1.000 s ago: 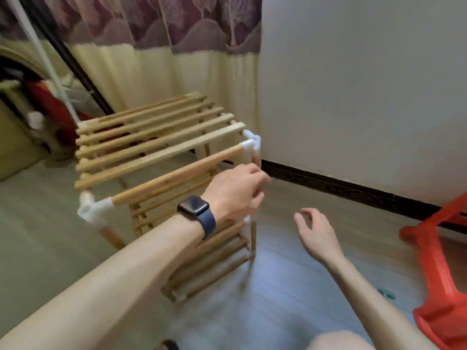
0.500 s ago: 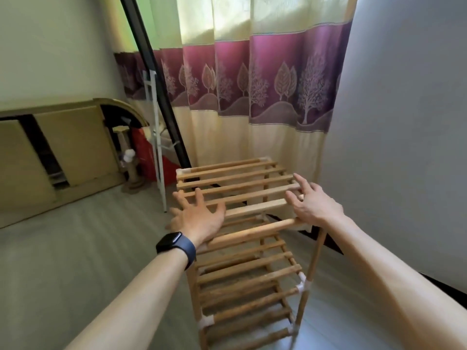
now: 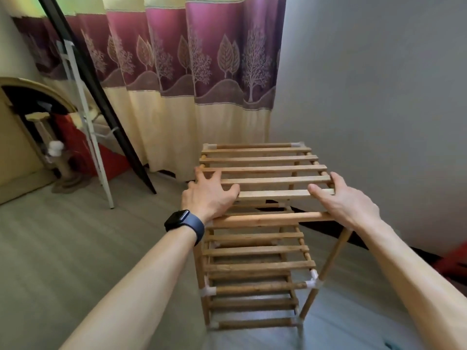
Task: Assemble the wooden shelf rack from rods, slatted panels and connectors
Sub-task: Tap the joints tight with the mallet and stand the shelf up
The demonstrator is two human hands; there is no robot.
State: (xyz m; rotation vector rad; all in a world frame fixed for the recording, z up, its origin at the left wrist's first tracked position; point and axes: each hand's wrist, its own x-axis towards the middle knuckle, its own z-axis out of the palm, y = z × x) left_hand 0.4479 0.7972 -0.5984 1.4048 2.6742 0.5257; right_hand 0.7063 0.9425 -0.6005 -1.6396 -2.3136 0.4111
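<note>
Wooden shelf rack (image 3: 257, 287) stands on the floor (image 3: 75, 248); the left hand (image 3: 208, 195) and right hand (image 3: 346, 202) (fingers (image 3: 337, 177) spread, nearly straight) rest flat on its top slatted panel (image 3: 265, 169).

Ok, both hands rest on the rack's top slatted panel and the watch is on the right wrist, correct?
Not quite: the head view shows the watch on the left wrist. The left hand and right hand do rest on the top slatted panel.
</note>
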